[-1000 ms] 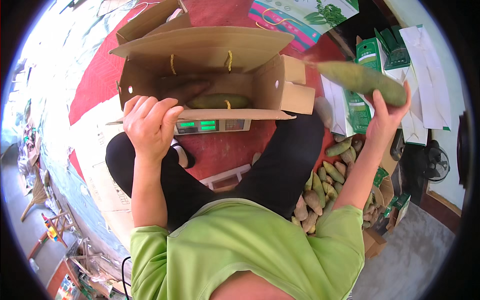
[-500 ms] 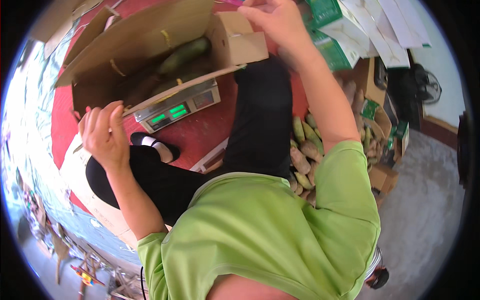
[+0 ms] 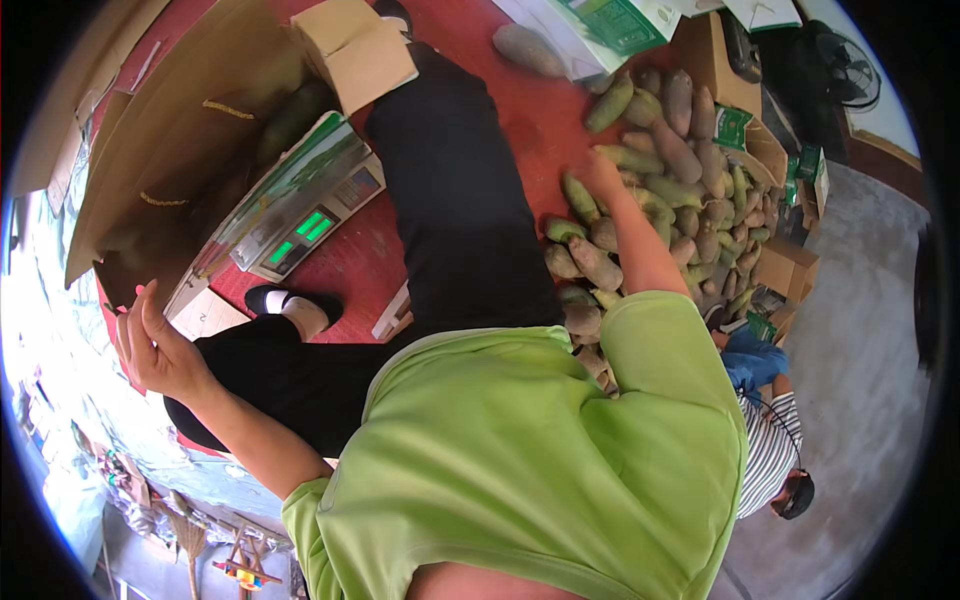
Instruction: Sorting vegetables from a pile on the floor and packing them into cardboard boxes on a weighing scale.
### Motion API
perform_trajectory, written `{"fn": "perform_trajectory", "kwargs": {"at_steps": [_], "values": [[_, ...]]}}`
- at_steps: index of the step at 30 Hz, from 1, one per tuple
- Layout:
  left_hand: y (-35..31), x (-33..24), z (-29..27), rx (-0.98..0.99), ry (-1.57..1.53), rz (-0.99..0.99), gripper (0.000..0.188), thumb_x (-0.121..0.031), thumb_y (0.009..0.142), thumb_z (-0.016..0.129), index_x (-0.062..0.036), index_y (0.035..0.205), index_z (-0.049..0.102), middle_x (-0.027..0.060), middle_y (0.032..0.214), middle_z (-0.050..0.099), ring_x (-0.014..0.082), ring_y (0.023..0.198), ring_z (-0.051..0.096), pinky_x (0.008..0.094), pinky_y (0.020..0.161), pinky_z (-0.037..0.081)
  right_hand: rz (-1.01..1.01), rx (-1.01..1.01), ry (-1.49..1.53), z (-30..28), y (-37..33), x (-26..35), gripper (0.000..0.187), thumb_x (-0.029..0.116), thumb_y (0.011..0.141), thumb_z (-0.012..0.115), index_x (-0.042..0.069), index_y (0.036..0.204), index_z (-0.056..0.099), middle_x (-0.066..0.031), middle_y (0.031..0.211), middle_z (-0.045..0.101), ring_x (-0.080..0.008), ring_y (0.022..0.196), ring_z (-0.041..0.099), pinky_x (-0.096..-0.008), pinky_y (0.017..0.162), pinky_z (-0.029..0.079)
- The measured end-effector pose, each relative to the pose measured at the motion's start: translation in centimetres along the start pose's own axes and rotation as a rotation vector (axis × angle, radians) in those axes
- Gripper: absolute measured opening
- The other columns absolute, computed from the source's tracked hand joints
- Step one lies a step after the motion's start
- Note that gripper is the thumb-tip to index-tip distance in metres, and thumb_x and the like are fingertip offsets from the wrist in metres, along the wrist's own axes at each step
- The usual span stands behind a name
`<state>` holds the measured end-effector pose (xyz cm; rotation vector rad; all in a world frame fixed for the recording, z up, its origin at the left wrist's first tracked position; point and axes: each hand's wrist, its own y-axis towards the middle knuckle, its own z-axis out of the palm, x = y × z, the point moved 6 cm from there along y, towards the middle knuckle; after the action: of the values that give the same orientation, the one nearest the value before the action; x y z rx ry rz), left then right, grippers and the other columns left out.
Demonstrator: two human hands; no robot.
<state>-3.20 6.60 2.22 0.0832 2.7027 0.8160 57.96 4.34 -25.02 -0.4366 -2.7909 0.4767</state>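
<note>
An open cardboard carton (image 3: 130,165) with its flaps raised rests on a digital scale (image 3: 335,205) with lit green readouts. A long green radish (image 3: 292,118) lies inside; the carton's deeper part is in shadow. My left hand (image 3: 160,350) is beside the carton's near left corner, fingers stretched and apart, with nothing seen in it. My right hand (image 3: 600,180), smeared by motion, is over the left side of a heap of green and earth-brown radishes (image 3: 690,215). Whether its fingers touch or hold one cannot be made out.
My black-trousered leg (image 3: 455,200) stretches over the red floor covering (image 3: 530,110) between scale and heap. White-and-green cartons (image 3: 610,35) stand at the far side, near a black fan (image 3: 845,65). A person in a striped shirt (image 3: 768,450) is at the right, past the heap.
My right hand has left the carton's far right flap and swung right and nearer, over the radishes. My left hand has shifted slightly left. The view has turned, showing more of the heap.
</note>
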Motion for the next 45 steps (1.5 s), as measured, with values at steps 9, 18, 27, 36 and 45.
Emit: {"fn": "perform_trajectory", "kwargs": {"at_steps": [9,18,27,36,45], "values": [[-8.1,-1.5,-7.8,0.326,-0.139,-0.341,0.022,-0.002,0.093,0.048,0.0024,0.073,0.058,0.0091,0.069,0.057,0.0165,0.062,0.053,0.028,0.058,0.042,0.157,0.51,-0.326,9.1,-11.1,-6.0,0.033,0.023,0.082,0.062,0.011,0.112,0.057,-0.0147,0.118,0.057,-0.034,0.112,0.054,-0.044,0.093,0.047],[-28.2,-1.9,-17.6,0.925,-0.409,-1.451,0.014,-0.013,0.093,0.052,-0.004,0.087,0.061,0.0028,0.07,0.057,0.0106,0.063,0.055,0.027,0.057,0.045,0.211,0.431,-0.497,11.1,-12.3,-6.0,0.028,0.026,0.085,0.058,0.012,0.109,0.054,-0.012,0.119,0.05,-0.0326,0.118,0.048,-0.0482,0.09,0.047],[-36.3,-4.0,-20.8,0.591,-0.434,-1.717,0.013,-0.017,0.093,0.053,-0.0061,0.093,0.06,0.0027,0.074,0.058,0.0116,0.068,0.056,0.0276,0.059,0.046,0.081,0.371,-0.432,12.3,-14.4,-6.8,0.022,0.025,0.084,0.056,0.01,0.099,0.049,-0.0131,0.106,0.061,-0.0349,0.106,0.055,-0.0515,0.084,0.046],[-41.0,-4.1,-18.6,0.308,-0.524,-1.91,0.016,-0.022,0.093,0.055,-0.0081,0.099,0.06,0.0025,0.079,0.058,0.0126,0.072,0.057,0.0281,0.061,0.047,0.221,0.11,0.195,6.1,-12.1,-7.6,0.047,0.005,0.067,0.074,0.006,0.11,0.054,-0.012,0.101,0.059,-0.0292,0.097,0.058,-0.0376,0.085,0.047],[-45.4,-1.2,-13.4,-0.174,-0.653,-2.054,0.018,-0.027,0.094,0.056,-0.0106,0.102,0.059,-0.0005,0.08,0.057,0.0119,0.072,0.057,0.0251,0.058,0.045,-0.068,-0.382,0.715,-8.1,-5.2,5.1,0.051,0.001,0.076,0.074,0.002,0.121,0.05,-0.0073,0.112,0.054,-0.0183,0.103,0.052,-0.0297,0.09,0.043]]}}
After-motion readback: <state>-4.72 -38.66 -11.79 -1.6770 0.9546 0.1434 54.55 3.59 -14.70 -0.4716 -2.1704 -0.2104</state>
